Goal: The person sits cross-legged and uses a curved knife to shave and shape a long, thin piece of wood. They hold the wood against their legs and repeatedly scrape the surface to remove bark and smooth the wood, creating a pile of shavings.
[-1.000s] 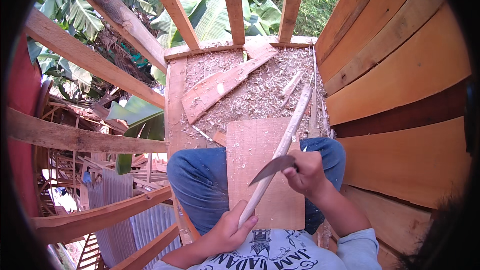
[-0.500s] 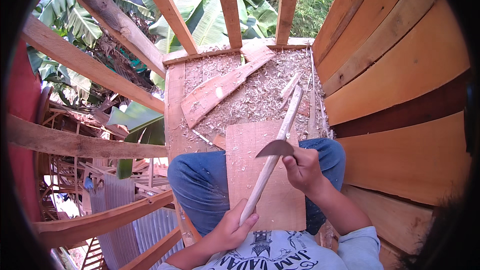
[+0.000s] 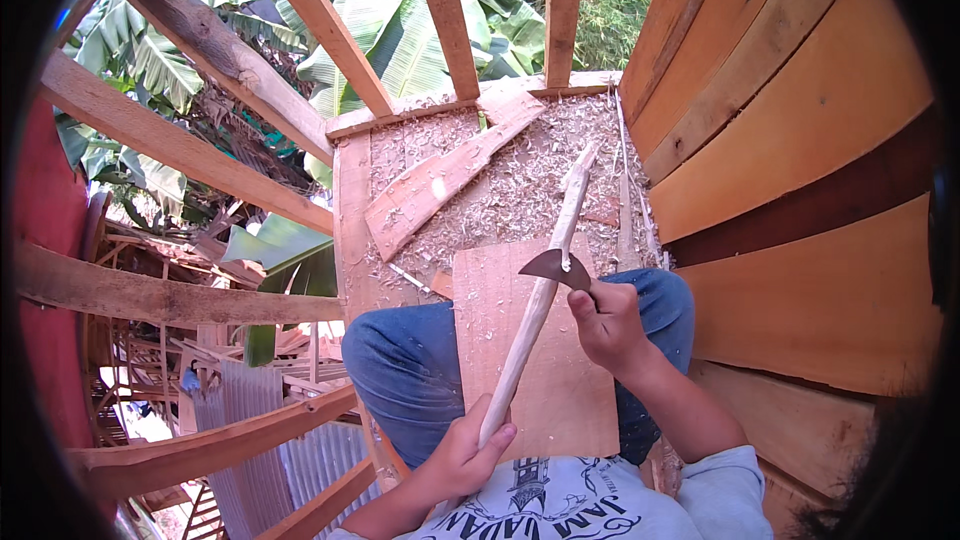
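My left hand (image 3: 472, 450) is closed round the near end of a long pale stick (image 3: 525, 340), which slants away and slightly to the right over my lap. In my right hand (image 3: 610, 328) is a knife, its handle hidden by my fingers. Its dark, broad, curved blade (image 3: 553, 266) lies across the stick about midway along. A small pale shaving (image 3: 566, 258) shows at the blade's far edge. Beneath the stick, a flat rectangular board (image 3: 570, 390) rests across my thighs, between my blue-trousered knees.
Wood shavings (image 3: 470, 210) cover the floor ahead. A paddle-shaped board (image 3: 425, 190) lies among them. Wooden slats (image 3: 180, 298) rail the left and far sides, with banana leaves (image 3: 380, 30) beyond. A wall of orange-brown planks (image 3: 800, 270) rises on the right.
The knife blade has shifted away from me, and a shaving now shows at its edge. The stick's far end sits slightly farther forward. My left hand keeps its hold.
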Demonstrator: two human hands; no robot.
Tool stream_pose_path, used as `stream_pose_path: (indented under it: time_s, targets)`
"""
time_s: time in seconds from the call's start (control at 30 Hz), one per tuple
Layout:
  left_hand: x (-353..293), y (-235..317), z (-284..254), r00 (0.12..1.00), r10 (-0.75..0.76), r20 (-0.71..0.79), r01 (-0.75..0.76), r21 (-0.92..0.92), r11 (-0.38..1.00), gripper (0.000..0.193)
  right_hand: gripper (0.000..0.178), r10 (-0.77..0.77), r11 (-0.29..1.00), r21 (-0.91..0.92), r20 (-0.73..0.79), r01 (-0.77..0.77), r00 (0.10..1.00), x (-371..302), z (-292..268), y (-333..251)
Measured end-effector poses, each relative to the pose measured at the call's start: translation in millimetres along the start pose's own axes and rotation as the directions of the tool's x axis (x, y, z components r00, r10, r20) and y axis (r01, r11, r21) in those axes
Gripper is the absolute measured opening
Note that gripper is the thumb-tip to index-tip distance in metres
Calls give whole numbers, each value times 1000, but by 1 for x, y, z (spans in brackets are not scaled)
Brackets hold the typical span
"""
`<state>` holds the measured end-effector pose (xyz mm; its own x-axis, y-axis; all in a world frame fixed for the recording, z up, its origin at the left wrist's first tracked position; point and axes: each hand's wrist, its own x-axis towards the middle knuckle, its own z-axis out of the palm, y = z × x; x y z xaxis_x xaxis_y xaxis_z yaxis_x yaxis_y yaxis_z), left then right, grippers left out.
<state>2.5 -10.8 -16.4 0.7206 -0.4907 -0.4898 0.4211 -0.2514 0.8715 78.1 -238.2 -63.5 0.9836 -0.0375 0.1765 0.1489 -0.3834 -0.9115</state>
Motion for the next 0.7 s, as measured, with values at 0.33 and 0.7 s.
stream_pose_path:
  time_s: [0.33, 0.7]
  targets:
    - [8, -13, -26, 968, 27, 248, 71, -381, 922, 25, 21, 153, 883, 405, 226, -236, 962, -4, -27, -28]
    - [4, -20, -59, 913, -4, 407, 193, -425, 884, 26, 29, 58, 966, 243, 139, -91, 989, -44, -18, -26]
